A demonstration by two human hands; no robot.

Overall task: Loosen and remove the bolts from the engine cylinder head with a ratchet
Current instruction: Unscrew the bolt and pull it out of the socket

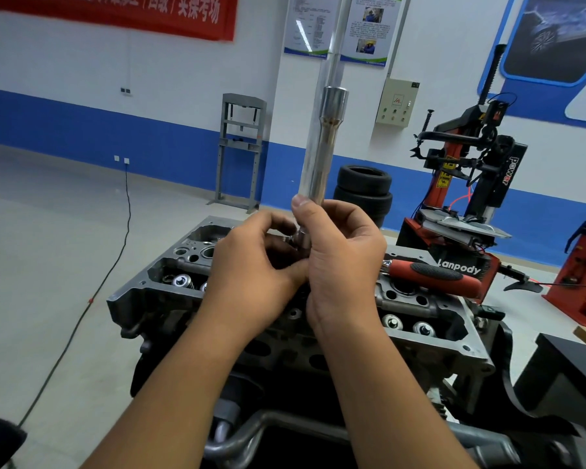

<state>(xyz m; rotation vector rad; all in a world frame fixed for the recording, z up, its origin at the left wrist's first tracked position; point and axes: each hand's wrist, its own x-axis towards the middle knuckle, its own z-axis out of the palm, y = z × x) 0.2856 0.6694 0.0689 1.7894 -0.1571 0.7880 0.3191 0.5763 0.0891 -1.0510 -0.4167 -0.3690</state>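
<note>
The grey engine cylinder head [430,328] sits on a stand in front of me, with valve springs showing in its top. My right hand [342,262] grips the lower end of a long chrome socket extension [322,147] that rises upright above the head. My left hand [254,275] curls its fingers around the small metal piece at the bar's bottom end; what it pinches is mostly hidden. A ratchet with a red and black handle [433,272] lies on the head to the right, untouched.
A red tyre changer [467,184] stands behind on the right, with stacked tyres [364,191] beside it. A grey shop press [241,147] is against the blue and white wall. A black cable [115,258] runs across the floor on the left.
</note>
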